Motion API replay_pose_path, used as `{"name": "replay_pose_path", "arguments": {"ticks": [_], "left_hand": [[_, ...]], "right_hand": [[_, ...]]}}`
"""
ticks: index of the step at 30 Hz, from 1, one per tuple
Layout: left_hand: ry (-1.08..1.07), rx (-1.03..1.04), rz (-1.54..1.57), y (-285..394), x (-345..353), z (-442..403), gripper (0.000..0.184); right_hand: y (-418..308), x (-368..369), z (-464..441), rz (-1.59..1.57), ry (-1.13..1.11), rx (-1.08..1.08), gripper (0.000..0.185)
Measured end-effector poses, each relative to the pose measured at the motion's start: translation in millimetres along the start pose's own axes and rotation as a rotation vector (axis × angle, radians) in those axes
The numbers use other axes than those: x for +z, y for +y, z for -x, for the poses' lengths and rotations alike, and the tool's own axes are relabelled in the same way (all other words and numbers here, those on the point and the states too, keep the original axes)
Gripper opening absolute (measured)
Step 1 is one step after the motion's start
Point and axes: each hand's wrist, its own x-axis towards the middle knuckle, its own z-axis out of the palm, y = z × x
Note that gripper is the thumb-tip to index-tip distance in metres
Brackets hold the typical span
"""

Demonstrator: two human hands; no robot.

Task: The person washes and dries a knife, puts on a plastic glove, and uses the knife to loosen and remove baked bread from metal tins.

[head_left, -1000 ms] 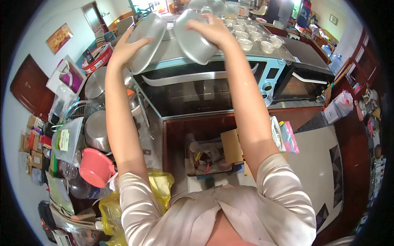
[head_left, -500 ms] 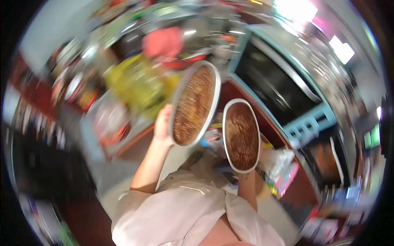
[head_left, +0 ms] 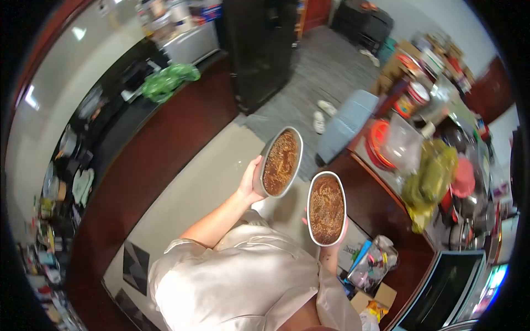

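Observation:
Two oval metal tins hold brown baked loaves with seeds on top. My left hand (head_left: 251, 179) grips the left tin (head_left: 281, 162) by its outer side, fingers wrapped round the metal wall. Close beside it on the right, the second tin (head_left: 327, 208) rests in my right hand (head_left: 343, 234), which is mostly hidden under it. Both tins are held out in front of my body above the floor, a little apart, with their open tops towards the camera.
A dark counter (head_left: 118, 118) with a green bag (head_left: 168, 83) runs along the left. Behind are a black fridge (head_left: 259, 49), a blue-grey suitcase (head_left: 348, 124) and white shoes. At right, a cluttered counter holds a yellow bag (head_left: 433, 176); the oven (head_left: 441, 292) stands lower right.
The view has swung round from the oven counter towards the fridge and floor. Both tins, earlier above the oven, are now in front of my body, still in my hands.

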Motion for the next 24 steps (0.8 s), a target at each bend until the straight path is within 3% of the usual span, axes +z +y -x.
{"name": "replay_pose_path", "arguments": {"ticks": [3,7,9,11,21,24], "left_hand": [[0.028,0.133,0.083,79,-45,37,0.051],[0.135,0.524,0.111,183,-110,81,0.054],[0.132,0.582,0.148,237,-149,114,0.057],[0.28,0.699,0.204,280,-174,148,0.056],[0.531,1.091,0.382,357,-272,259,0.054],[0.29,1.145,0.55,380,-317,271,0.056]], "right_hand": [[53,23,-65,0.052,0.016,0.122,0.071],[147,65,-179,0.097,-0.187,0.384,0.062],[203,83,-227,0.059,-0.026,0.567,0.062],[261,97,-277,0.055,-0.083,0.75,0.059],[478,152,-422,0.172,-0.189,1.17,0.05],[541,149,-450,0.17,-0.231,1.277,0.052]]}}
